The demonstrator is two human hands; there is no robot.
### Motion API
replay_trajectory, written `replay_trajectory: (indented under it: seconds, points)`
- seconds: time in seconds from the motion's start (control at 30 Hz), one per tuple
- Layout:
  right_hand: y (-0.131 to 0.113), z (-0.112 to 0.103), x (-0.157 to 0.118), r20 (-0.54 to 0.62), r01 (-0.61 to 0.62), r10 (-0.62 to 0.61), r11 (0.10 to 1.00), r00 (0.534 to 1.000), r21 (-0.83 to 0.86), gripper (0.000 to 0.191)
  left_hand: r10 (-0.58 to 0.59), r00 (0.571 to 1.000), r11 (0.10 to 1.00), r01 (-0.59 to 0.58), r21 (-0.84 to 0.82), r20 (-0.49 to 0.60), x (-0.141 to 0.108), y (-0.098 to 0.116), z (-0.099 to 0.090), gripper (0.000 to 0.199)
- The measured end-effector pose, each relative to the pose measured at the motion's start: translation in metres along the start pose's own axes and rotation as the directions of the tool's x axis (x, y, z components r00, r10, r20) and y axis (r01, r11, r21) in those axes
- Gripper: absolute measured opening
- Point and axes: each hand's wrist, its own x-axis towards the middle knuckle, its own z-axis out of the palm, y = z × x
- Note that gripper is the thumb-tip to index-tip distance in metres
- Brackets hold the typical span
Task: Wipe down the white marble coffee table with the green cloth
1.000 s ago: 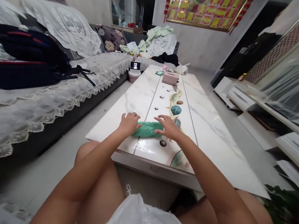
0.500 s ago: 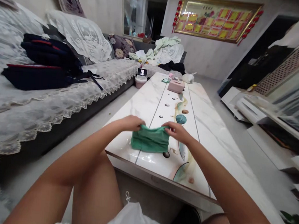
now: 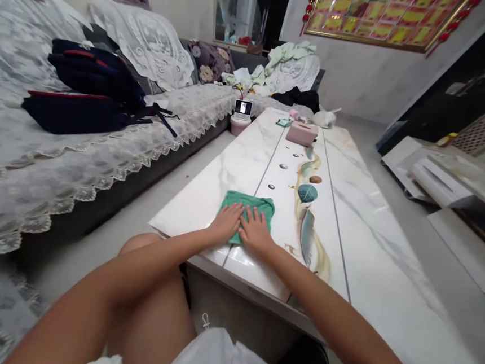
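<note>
Green squarish cloth (image 3: 247,199), softly creased, left hand (image 3: 226,223) and right hand (image 3: 256,228) spread flat atop, glossy marbled tabletop (image 3: 364,215)

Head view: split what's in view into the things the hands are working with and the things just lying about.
In use:
- green cloth, spread on the table
- left hand and right hand, laid on the cloth
- table, under the cloth

Lying about:
- pink box, farther along the table
- dark blue bag, on the sofa
- floral cushion
</note>
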Motion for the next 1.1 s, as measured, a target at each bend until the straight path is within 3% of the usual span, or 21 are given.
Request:
replay_trajectory:
  seconds: [0.17,0.27,0.37,0.63,0.73,0.8,0.87,0.93,1.0,1.1]
  points:
    - [-0.050,-0.003,0.002,0.024,0.080,-0.082,0.994,0.996,0.079,0.072,0.026,0.999,1.000,-0.027,0.016,0.036,-0.036,-0.049,-0.010,0.063]
    - [-0.064,-0.005,0.015,0.030,0.080,-0.083,0.994,0.996,0.079,0.075,0.001,0.999,1.000,-0.002,0.020,0.050,-0.039,-0.067,-0.016,0.066]
    - [-0.057,-0.008,0.036,0.038,0.063,-0.066,0.995,0.997,0.082,0.070,-0.045,0.997,0.999,0.043,0.029,0.062,-0.018,-0.071,-0.021,0.069]
    - [-0.017,-0.019,0.104,0.023,-0.098,0.097,0.991,0.995,0.088,0.059,-0.169,0.986,0.984,0.168,0.061,0.000,0.070,-0.068,-0.032,0.060]
    - [-0.011,-0.025,0.124,0.049,-0.162,0.159,0.984,0.986,0.074,0.059,-0.192,0.981,0.980,0.193,0.058,-0.008,0.083,-0.068,-0.043,0.060]
    - [-0.009,-0.029,0.126,0.052,-0.157,0.154,0.986,0.987,0.060,0.059,-0.202,0.979,0.972,0.204,0.113,-0.036,0.072,-0.061,-0.052,0.060]
    - [-0.008,-0.031,0.116,0.072,-0.083,0.079,0.995,0.994,0.055,0.062,-0.174,0.984,0.952,0.178,0.249,-0.036,0.043,-0.044,-0.060,0.059]
    - [-0.010,-0.030,0.094,0.123,0.053,-0.061,0.997,0.991,0.061,0.070,-0.169,0.980,0.919,0.119,0.376,0.103,0.001,-0.019,-0.066,0.058]
    - [-0.018,-0.026,0.068,0.144,0.152,-0.160,0.986,0.977,0.063,0.081,-0.238,0.924,0.905,0.099,0.414,0.300,-0.043,0.008,-0.067,0.059]
    - [-0.033,-0.019,0.039,0.069,0.155,-0.157,0.987,0.985,0.037,0.080,-0.088,0.886,0.942,-0.075,0.329,0.455,-0.095,0.039,-0.061,0.066]
